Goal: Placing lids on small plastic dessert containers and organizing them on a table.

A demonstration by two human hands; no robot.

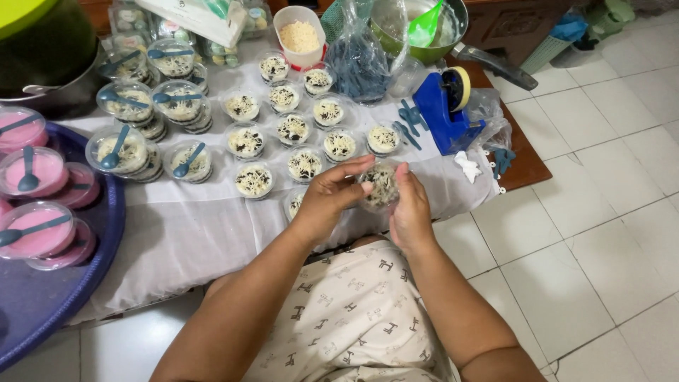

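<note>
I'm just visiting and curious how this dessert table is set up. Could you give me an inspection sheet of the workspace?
Surface: low table under a white cloth.
Job's things: small clear plastic dessert cup with a dark-and-white crumb topping, held between left hand and right hand.
Clutter: open topped cups in rows; lidded cups with blue spoons; pink lidded cups on a dark blue tray; blue tape dispenser; tub of grated cheese.
Grips: both hands closed around the cup.
Cables: nothing seen.
Surroundings: white tiled floor.
</note>
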